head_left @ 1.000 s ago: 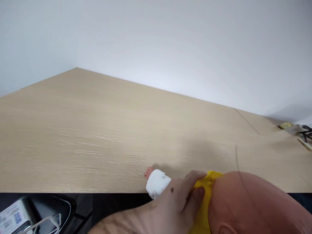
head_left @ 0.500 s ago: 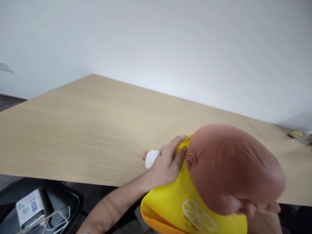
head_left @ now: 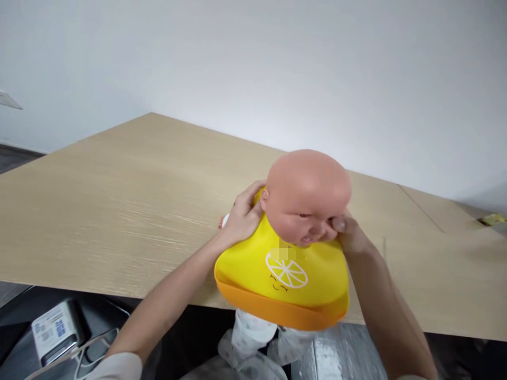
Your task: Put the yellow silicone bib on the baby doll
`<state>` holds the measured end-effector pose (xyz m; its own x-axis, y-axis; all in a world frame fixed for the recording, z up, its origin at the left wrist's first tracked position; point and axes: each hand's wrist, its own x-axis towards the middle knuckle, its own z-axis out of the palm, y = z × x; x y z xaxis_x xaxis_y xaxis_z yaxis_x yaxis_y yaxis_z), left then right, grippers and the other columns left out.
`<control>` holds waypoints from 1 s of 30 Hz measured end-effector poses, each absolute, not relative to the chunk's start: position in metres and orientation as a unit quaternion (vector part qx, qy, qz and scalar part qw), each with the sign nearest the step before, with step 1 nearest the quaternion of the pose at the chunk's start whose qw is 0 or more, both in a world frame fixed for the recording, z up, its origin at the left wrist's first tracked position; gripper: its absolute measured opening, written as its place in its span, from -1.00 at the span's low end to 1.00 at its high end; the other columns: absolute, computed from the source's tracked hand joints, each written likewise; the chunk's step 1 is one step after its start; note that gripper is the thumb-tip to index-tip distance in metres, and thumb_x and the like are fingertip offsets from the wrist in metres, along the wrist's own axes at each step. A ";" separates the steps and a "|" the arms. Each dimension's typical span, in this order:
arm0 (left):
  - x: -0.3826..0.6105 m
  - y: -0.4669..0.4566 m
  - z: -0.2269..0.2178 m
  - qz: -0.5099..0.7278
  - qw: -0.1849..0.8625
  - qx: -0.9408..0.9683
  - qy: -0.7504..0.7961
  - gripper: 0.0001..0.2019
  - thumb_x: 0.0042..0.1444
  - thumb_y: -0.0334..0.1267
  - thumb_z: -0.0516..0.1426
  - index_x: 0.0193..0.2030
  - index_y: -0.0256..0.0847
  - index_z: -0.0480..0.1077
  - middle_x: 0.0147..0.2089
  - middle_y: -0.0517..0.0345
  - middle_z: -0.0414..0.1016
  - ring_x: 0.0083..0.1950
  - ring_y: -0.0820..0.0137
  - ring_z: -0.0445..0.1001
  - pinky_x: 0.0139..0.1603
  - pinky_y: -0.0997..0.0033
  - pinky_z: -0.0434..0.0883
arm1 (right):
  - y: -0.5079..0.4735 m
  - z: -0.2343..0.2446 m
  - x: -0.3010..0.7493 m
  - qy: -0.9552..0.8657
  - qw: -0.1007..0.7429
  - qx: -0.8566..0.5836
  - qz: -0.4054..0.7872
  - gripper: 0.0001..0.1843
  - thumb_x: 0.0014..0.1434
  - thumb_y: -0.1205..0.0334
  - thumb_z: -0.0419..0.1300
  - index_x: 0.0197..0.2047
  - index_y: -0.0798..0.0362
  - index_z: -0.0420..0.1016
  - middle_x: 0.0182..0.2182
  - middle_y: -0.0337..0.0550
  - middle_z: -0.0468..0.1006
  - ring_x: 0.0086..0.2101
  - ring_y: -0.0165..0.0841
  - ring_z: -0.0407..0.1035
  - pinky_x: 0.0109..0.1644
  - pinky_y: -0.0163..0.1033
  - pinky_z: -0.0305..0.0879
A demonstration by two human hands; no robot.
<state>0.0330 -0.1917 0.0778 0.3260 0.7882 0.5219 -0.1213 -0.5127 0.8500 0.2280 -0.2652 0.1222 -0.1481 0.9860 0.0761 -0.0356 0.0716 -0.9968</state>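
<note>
A baby doll with a bald head and white clothes is held upright at the near edge of a light wooden table. It wears a yellow bib with an orange catch pocket and a lemon-slice drawing. My left hand is closed on the bib's neck strap at the doll's left side. On the other side, my right hand grips the bib strap beside the doll's cheek, its fingers curled round it. The doll's legs hang below the table edge.
A white wall rises behind the table. A dark bin holding a labelled box and a white cable sits on the floor at the lower left. Small items lie at the table's far right edge.
The doll has been lifted and turned from lying head-near to upright and facing me. My right hand has come into view at its neck; my left hand stays on the bib.
</note>
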 end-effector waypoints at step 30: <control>0.049 -0.082 0.011 0.475 0.400 0.711 0.331 -0.80 0.00 -0.36 -0.07 -0.27 -0.18 0.33 -0.17 0.17 0.46 -0.19 0.34 0.34 -0.14 0.33 0.34 | -0.134 0.040 0.248 -0.504 0.503 -0.420 0.563 -0.50 -0.05 0.17 0.11 0.02 0.02 0.32 -0.04 -0.17 0.39 -0.02 -0.26 0.27 0.01 -0.26 0.25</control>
